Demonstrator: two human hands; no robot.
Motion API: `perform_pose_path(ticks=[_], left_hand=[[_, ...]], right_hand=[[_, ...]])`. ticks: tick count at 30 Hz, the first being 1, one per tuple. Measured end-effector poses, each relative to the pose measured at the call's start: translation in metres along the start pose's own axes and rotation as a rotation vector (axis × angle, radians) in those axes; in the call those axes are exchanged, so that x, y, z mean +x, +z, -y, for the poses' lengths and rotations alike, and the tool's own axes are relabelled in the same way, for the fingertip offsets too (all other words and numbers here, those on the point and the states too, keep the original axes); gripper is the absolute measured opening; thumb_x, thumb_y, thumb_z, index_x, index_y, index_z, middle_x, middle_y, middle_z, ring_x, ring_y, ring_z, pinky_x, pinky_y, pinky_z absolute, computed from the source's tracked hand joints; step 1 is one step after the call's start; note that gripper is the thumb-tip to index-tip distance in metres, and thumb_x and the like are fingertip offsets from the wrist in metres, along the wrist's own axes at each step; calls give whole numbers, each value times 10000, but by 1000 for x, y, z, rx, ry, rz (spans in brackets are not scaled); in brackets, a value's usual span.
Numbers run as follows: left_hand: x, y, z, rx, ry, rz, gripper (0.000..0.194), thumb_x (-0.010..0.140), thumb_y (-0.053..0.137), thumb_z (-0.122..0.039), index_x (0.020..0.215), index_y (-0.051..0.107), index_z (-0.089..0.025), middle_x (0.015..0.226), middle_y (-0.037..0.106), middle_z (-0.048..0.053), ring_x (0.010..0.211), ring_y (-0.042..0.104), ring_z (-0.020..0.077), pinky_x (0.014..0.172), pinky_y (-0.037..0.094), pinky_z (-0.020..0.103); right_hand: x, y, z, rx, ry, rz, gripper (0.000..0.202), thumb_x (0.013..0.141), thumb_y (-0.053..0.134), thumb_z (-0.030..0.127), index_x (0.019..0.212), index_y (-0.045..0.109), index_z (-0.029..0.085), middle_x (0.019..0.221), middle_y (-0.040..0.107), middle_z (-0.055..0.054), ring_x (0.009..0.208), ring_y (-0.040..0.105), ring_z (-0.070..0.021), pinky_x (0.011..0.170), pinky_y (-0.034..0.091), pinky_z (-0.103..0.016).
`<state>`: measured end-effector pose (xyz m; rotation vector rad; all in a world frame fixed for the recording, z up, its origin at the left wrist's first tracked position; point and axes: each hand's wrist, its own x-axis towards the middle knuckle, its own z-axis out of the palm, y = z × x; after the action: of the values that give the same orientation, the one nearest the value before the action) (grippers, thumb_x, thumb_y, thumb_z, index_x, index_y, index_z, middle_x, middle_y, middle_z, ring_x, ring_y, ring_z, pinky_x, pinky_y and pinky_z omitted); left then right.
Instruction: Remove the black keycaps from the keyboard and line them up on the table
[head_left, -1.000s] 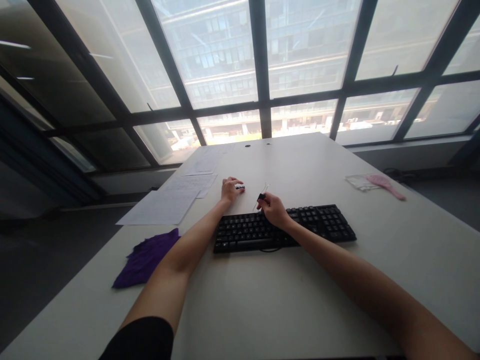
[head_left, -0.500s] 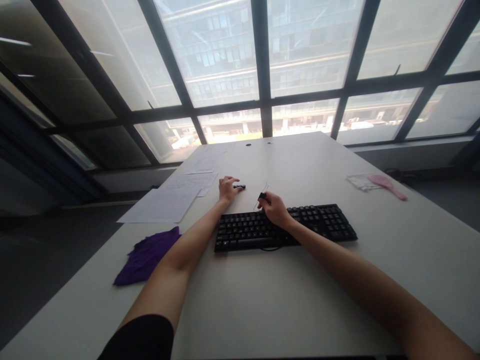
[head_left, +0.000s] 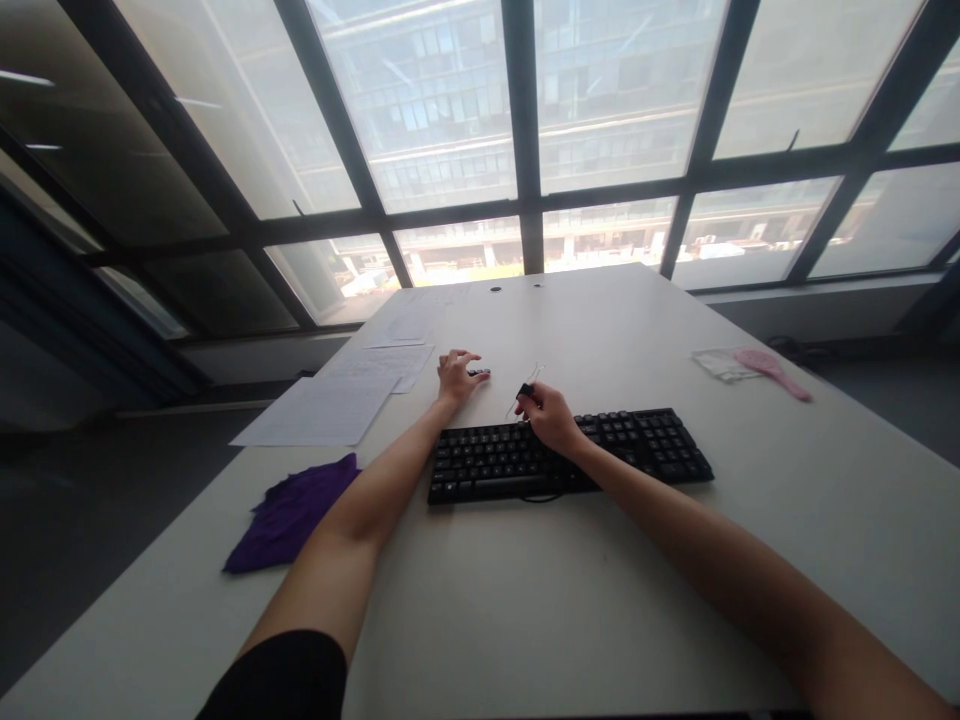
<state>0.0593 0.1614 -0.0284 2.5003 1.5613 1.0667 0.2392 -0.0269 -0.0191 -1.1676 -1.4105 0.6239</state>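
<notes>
Keycap [head_left: 525, 390] pinched in the right hand [head_left: 550, 418], just above the keyboard [head_left: 637, 450] at mid-frame.
Head view: the right hand's fingers close on this small black piece over the keyboard's far edge. Left of it, the left hand [head_left: 455, 375] rests on the table [head_left: 570, 600], fingers spread loosely, tips touching another small black piece [head_left: 480, 373]. Papers [head_left: 330, 405] and a purple cloth [head_left: 292, 510] lie at left; a pink brush [head_left: 772, 370] lies at right.

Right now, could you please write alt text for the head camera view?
Over a black keyboard on a white table, the right hand pinches a small black piece; the left hand touches another. Papers and purple cloth lie left.
</notes>
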Motion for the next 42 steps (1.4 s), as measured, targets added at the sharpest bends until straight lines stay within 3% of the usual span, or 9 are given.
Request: perform_pose_path(ticks=[5,7,10,12,15,20,32,37,42], left_hand=[[-12,-34,-15,-75,1,-31,223,865,622,-201,1070,709,-178,1070,683,90,1022,589,249,1007,419,435],[-31,-48,-33,-159,63,69,209,872,555,-135,1006,715,-155,981,710,82,885,627,208,919,483,375],[-73,-60,-68,-244,241,224,264,864,512,-81,1009,714,-170,976,717,65,894,640,194,875,508,330],[-100,-62,-88,-260,297,254,293,860,497,-60,1024,711,-176,964,712,65,932,632,203,900,504,344],[-121,-60,-103,-253,288,243,323,859,479,-44,1055,702,-172,999,704,76,988,613,219,934,495,367],[-121,-58,-102,-296,244,236,350,859,473,-36,1096,694,-168,996,723,62,979,619,215,961,480,385],[-123,-61,-105,-295,245,253,369,845,474,-40,1117,685,-174,1068,697,75,1012,607,221,974,470,379],[-119,-63,-107,-285,246,299,332,828,463,-44,1027,699,-163,989,715,78,948,620,223,919,478,369],[-113,-63,-113,-276,266,335,165,801,550,-110,859,700,-148,889,717,87,853,637,221,808,494,327]], right_hand=[[2,1,-2,44,10,-89,168,887,516,316,767,542,201,690,650,-19,607,570,-149,587,435,-265],[3,2,-2,42,13,-126,162,883,515,315,769,537,203,677,638,-15,607,566,-154,591,434,-270],[3,1,-1,22,-5,-175,151,884,502,302,772,531,205,683,634,-15,614,567,-157,601,427,-274],[2,-3,2,-22,-34,-174,156,886,490,287,758,529,206,686,631,-16,619,564,-155,607,417,-272],[3,-11,2,-103,-77,-70,146,869,503,260,742,546,202,673,634,-10,624,564,-152,615,404,-267],[6,-21,-3,-133,-41,19,176,866,517,264,719,576,188,660,656,-16,590,555,-143,590,393,-260],[8,-17,-6,-166,-29,143,155,866,526,252,741,584,182,672,658,-13,626,588,-149,606,398,-251],[3,-15,-2,-350,-119,178,162,891,526,233,747,584,188,666,632,-3,611,531,-140,591,346,-244],[-9,-16,11,-604,-313,250,123,921,493,180,854,594,194,842,677,-54,741,569,-168,665,359,-254]])
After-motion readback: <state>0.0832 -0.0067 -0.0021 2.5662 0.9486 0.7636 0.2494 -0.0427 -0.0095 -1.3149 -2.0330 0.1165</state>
